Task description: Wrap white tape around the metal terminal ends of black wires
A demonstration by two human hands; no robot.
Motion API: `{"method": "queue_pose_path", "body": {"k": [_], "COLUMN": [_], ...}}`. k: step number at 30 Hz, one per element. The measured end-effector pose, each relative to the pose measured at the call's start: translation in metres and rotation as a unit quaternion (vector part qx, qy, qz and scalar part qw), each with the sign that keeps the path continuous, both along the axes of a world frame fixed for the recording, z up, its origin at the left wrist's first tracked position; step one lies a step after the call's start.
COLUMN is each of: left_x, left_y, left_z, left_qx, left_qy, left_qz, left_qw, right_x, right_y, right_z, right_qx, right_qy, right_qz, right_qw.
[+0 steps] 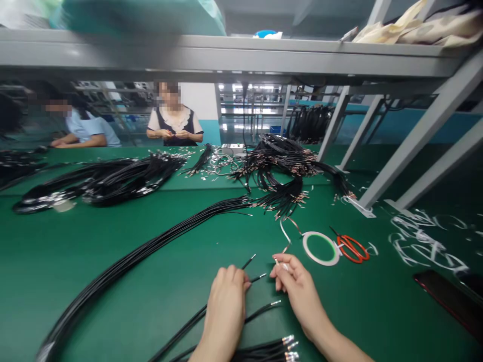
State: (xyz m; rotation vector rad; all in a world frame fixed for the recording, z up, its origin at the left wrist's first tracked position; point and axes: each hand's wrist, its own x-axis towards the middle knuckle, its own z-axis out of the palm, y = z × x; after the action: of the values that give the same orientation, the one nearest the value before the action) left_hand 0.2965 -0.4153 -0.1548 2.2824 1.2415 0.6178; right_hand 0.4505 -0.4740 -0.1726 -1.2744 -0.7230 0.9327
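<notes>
Low in the centre, my left hand (228, 301) is closed around a black cable (258, 277) whose bare silvery end sticks out to the right. Another black cable end (249, 261) shows just above the fingers. To its right, my right hand (296, 286) pinches a small pale strip (276, 261), probably tape, between thumb and fingers. The two hands are apart. Below them lie a loose cable (264, 310) and a bunch of black cables (264, 353) with metallic ends. A roll of white tape (321, 248) lies beyond my right hand, its loose tail curling up and left.
Red-handled scissors (352, 248) lie beside the roll. A long cable bundle (151, 246) curves across the green table (181, 271). Cable heaps (283, 161) lie farther back. White strips (424, 241) and a phone (449, 301) are at right, near grey shelf legs (418, 136). Co-workers (173, 120) sit opposite.
</notes>
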Motion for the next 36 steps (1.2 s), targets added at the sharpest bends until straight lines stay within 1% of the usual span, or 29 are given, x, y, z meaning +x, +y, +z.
{"method": "queue_pose_path", "body": {"k": [2, 4, 7, 10, 15, 16, 17, 19, 20, 21, 22, 24, 27, 30, 33, 36], "left_x": [0.001, 0.000, -0.004, -0.008, -0.010, -0.009, -0.008, -0.005, -0.003, -0.001, 0.000, 0.002, 0.002, 0.001, 0.003, 0.006], "left_y": [-0.002, -0.006, -0.012, -0.014, -0.013, -0.014, -0.016, -0.020, -0.022, -0.023, -0.025, -0.025, -0.022, -0.017, -0.016, -0.018], "left_z": [-0.004, -0.007, -0.010, -0.010, -0.011, -0.012, -0.013, -0.016, -0.018, -0.018, -0.018, -0.014, -0.005, -0.001, -0.001, 0.000], "left_qx": [-0.034, -0.086, -0.139, -0.161, -0.199, -0.197, -0.190, -0.181, -0.189, -0.211, -0.239, -0.266, -0.251, -0.272, -0.310, -0.321], "left_qy": [-0.051, -0.111, -0.141, -0.180, -0.215, -0.216, -0.212, -0.183, -0.160, -0.145, -0.150, -0.202, -0.306, -0.347, -0.372, -0.405], "left_qz": [0.024, 0.048, 0.034, 0.008, -0.009, -0.007, -0.006, -0.020, -0.038, -0.051, -0.048, -0.009, 0.054, 0.057, 0.059, 0.066], "left_qw": [0.998, 0.989, 0.980, 0.970, 0.956, 0.956, 0.959, 0.966, 0.968, 0.965, 0.958, 0.942, 0.917, 0.896, 0.873, 0.854], "right_x": [-0.001, -0.003, -0.007, -0.014, -0.022, -0.022, -0.020, -0.013, -0.009, -0.006, -0.003, -0.001, -0.006, -0.012, -0.014, -0.014], "right_y": [0.001, 0.001, 0.002, 0.003, 0.003, 0.002, 0.000, -0.002, -0.003, -0.003, -0.004, -0.005, -0.008, -0.012, -0.015, -0.017], "right_z": [0.004, 0.007, 0.008, 0.005, 0.001, 0.002, 0.003, 0.005, 0.006, 0.007, 0.008, 0.010, 0.012, 0.014, 0.014, 0.013], "right_qx": [-0.002, -0.014, -0.004, 0.020, 0.022, 0.017, 0.010, -0.012, -0.020, -0.022, -0.022, -0.024, -0.024, -0.020, -0.014, -0.018], "right_qy": [0.013, 0.024, 0.038, 0.047, 0.072, 0.068, 0.060, 0.043, 0.033, 0.032, 0.028, 0.011, -0.005, -0.020, -0.038, -0.047], "right_qz": [0.011, 0.020, 0.022, 0.035, 0.110, 0.105, 0.084, 0.026, 0.007, 0.003, 0.011, 0.055, 0.129, 0.165, 0.189, 0.203], "right_qw": [1.000, 0.999, 0.999, 0.998, 0.991, 0.992, 0.995, 0.999, 0.999, 0.999, 0.999, 0.998, 0.991, 0.986, 0.981, 0.978]}}
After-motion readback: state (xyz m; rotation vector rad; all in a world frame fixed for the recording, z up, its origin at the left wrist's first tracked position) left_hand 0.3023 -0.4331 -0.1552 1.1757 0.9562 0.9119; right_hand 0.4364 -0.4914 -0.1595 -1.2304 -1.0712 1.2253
